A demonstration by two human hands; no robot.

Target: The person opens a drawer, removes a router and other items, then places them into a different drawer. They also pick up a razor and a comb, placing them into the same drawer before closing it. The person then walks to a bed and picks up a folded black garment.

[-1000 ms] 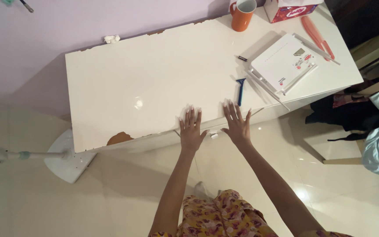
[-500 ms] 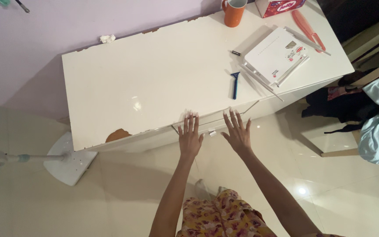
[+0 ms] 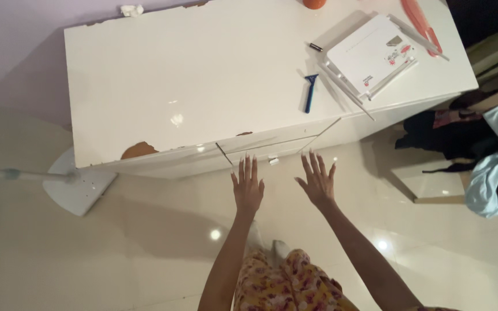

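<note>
Closest to the cam: floral yellow garment (image 3: 295,282) at the bottom, both forearms stretched fwd. Left hand (image 3: 247,187) and right hand (image 3: 318,183) are flat, fingers spread wide, holding nothing, palms down, hovering just short of the front edge of the white cabinet (image 3: 203,75). Fingertips point at the drawer front (image 3: 272,148), which has a small white knob (image 3: 273,162) sitting between the two hands. Can't tell if the tips actually touch the drawer face, looks like a thin gap.

Imo the step in hand is getting at that drawer. Next move would need one hand to close on the knob, since open palms give no grip.

Cabinet top is glossy w/ chipped laminate, brown patch (image 3: 138,150) at the front left edge. Further back: blue disposable razor (image 3: 309,91), white flat box (image 3: 371,54) w/ thin white rods beside it, a pink comb (image 3: 417,17) near the far right corner, crumpled tissue (image 3: 130,10) at the back edge.

Room: shiny cream tile floor (image 3: 145,253), white fan base (image 3: 79,187) at left, dark and pale blue clothes (image 3: 479,155) heaped at right, lilac wall (image 3: 18,52).
</note>
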